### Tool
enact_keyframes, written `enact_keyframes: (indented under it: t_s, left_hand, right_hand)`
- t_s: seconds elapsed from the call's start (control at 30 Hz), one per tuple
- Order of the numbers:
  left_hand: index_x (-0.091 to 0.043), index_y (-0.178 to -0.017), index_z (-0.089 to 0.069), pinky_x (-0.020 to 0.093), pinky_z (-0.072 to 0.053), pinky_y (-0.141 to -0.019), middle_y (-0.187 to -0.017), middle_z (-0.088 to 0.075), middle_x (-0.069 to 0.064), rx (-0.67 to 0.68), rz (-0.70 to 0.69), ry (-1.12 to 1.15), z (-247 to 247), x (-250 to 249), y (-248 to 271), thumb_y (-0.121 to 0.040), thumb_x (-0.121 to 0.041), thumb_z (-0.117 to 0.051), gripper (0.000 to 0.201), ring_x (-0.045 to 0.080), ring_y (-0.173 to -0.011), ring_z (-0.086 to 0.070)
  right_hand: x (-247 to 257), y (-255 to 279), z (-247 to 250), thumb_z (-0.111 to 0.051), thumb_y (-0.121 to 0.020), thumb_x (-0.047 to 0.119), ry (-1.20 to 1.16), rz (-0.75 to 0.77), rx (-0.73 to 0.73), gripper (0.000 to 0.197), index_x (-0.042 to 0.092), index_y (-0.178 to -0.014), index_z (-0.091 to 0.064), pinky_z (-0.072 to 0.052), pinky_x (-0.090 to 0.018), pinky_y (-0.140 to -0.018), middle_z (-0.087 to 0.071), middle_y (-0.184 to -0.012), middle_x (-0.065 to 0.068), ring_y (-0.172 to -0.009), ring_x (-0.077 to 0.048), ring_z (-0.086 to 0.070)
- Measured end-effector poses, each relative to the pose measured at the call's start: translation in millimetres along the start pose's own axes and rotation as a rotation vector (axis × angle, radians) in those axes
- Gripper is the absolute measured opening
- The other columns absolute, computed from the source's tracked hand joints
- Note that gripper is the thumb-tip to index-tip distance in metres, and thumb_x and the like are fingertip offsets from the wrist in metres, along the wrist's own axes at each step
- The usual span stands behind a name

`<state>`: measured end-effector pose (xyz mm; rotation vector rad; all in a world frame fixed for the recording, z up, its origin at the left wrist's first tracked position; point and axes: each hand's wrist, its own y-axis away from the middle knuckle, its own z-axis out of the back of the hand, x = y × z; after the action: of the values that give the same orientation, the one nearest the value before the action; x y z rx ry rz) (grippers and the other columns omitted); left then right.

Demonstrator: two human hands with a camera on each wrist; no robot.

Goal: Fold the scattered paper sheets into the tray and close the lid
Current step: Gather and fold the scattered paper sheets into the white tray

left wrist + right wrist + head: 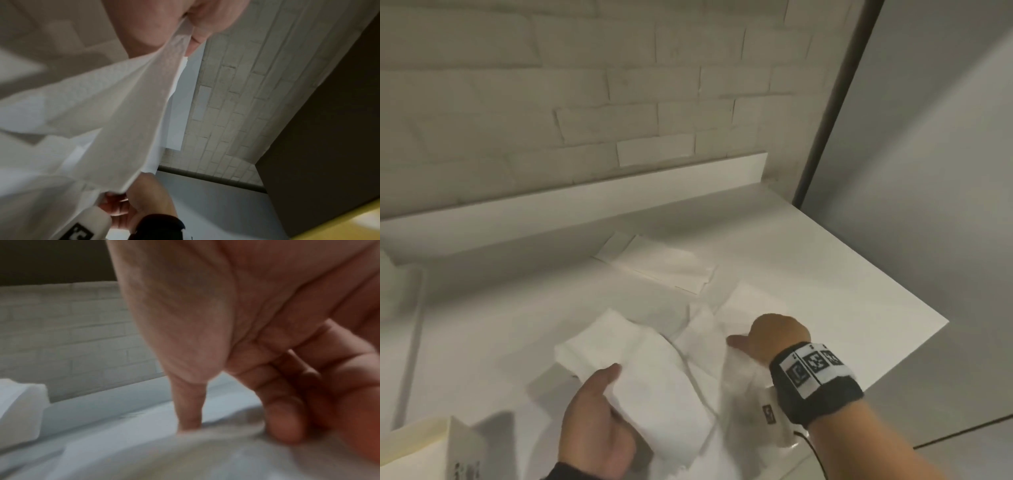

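A thin white paper sheet is lifted off the white table between both hands. My left hand grips its near edge, thumb on top and fingers hidden beneath. In the left wrist view the sheet hangs stretched from that pinch down to my right hand, whose curled fingers hold the far edge. My right hand is at the sheet's right side, and its thumb and fingertips press into crumpled paper. More sheets lie beyond it. A cream box, possibly the tray, is at the bottom left.
A flat stack of folded sheets lies near the back ledge under the brick wall. A white card stands against the cream box. The table's right edge runs close to my right wrist.
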<state>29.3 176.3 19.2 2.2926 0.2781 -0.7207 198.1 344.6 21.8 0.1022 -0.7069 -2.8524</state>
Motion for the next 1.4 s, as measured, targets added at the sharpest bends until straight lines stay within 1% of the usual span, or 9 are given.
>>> enact_keyframes:
  t_s: [0.13, 0.3, 0.57, 0.7, 0.93, 1.1, 1.23, 1.33, 1.4]
  left_hand:
    - [-0.008, -0.11, -0.066, 0.048, -0.047, -0.093, -0.092, -0.076, 0.011, 0.01, -0.017, 0.028, 3.2, -5.9, 7.0, -0.092, -0.01, -0.049, 0.025, 0.031, -0.086, -0.071]
    - [-0.011, -0.1, -0.066, 0.044, -0.048, -0.082, -0.08, -0.076, 0.008, 0.056, -0.034, 0.06, 5.8, -11.9, 11.9, -0.093, -0.009, -0.047, 0.021, 0.023, -0.064, -0.073]
    - [-0.012, -0.113, -0.065, 0.047, -0.048, -0.087, -0.098, -0.075, 0.009, 0.124, -0.021, 0.06, 4.4, -6.9, 10.8, -0.093, -0.009, -0.046, 0.028, 0.029, -0.091, -0.068]
    - [-0.011, -0.108, -0.066, 0.045, -0.049, -0.083, -0.091, -0.076, 0.008, 0.131, -0.026, 0.049, 4.7, -8.3, 11.8, -0.093, -0.008, -0.046, 0.024, 0.024, -0.075, -0.074]
    - [-0.012, -0.106, -0.066, 0.044, -0.048, -0.078, -0.087, -0.077, 0.006, 0.136, -0.015, 0.081, 1.5, -7.2, 11.4, -0.096, -0.014, -0.047, 0.021, 0.021, -0.069, -0.074]
    - [-0.015, -0.106, -0.073, 0.043, -0.05, -0.088, -0.1, -0.076, 0.012, 0.243, 0.064, 0.143, -10.7, -0.1, 9.6, -0.09, -0.048, -0.048, 0.044, 0.025, -0.09, -0.074]
    - [-0.009, -0.077, -0.078, 0.034, -0.059, -0.059, -0.079, -0.074, 0.012, 0.33, 0.134, 0.127, -7.2, 0.1, -3.8, -0.077, -0.035, -0.059, 0.033, 0.021, -0.071, -0.074]
    - [0.007, -0.138, -0.045, 0.044, -0.052, -0.096, -0.128, -0.061, 0.023, 0.356, 0.178, 0.211, -0.9, -3.7, -11.0, -0.094, -0.022, -0.035, 0.053, 0.029, -0.113, -0.064]
    - [-0.001, -0.119, -0.067, 0.045, -0.06, -0.077, -0.108, -0.073, 0.017, 0.246, 0.177, 0.162, 6.3, -3.8, -14.5, -0.099, -0.021, -0.032, 0.045, 0.028, -0.091, -0.073]
  right_hand:
    - [4.8, -9.1, -8.4, -0.058, -0.091, 0.039, -0.227, -0.017, -0.018, 0.041, 0.008, -0.117, -0.06, -0.048, -0.029, -0.088, -0.063, -0.118, -0.007, -0.111, -0.026, -0.06]
    - [-10.5, -8.6, -0.2, -0.055, -0.087, 0.017, -0.578, -0.095, -0.163, 0.013, 0.008, -0.08, -0.05, -0.034, -0.023, -0.054, -0.049, -0.074, 0.0, -0.082, -0.026, -0.053]
    - [8.2, 14.3, 17.5, -0.056, -0.091, 0.007, -0.673, 0.105, -0.567, 0.079, 0.017, -0.152, -0.007, -0.034, -0.018, -0.051, -0.055, -0.076, 0.003, -0.063, -0.008, -0.048]
    - [-9.1, -22.9, 14.0, -0.052, -0.092, 0.011, -0.641, -0.063, -0.561, 0.033, 0.008, -0.125, -0.053, -0.037, -0.029, -0.071, -0.066, -0.104, -0.012, -0.098, -0.034, -0.06]
    - [0.5, 0.8, 38.4, -0.06, -0.093, 0.018, -0.636, 0.18, -1.003, 0.013, 0.008, -0.097, -0.069, -0.036, -0.022, -0.078, -0.062, -0.118, -0.007, -0.1, -0.025, -0.059]
    - [89.1, 96.1, 14.2, -0.058, -0.071, 0.016, -0.155, 0.649, -0.674, 0.013, 0.015, -0.083, -0.063, -0.031, -0.023, -0.048, -0.063, -0.078, 0.0, -0.062, -0.023, -0.059]
    - [109.0, 116.6, -0.6, -0.053, -0.081, 0.017, -0.118, 0.834, -0.411, 0.016, 0.012, -0.08, -0.068, -0.032, -0.023, -0.045, -0.066, -0.076, -0.003, -0.062, -0.021, -0.058]
    - [69.8, 88.6, 17.6, -0.057, -0.09, 0.049, -0.555, 0.576, -0.206, 0.031, 0.022, -0.101, -0.07, -0.05, -0.031, -0.083, -0.07, -0.104, 0.006, -0.096, -0.014, -0.063]
    - [34.3, 56.7, 23.5, -0.053, -0.091, 0.052, -0.564, 0.226, -0.338, 0.036, 0.019, -0.086, -0.065, -0.047, -0.03, -0.077, -0.068, -0.091, 0.003, -0.093, -0.02, -0.064]
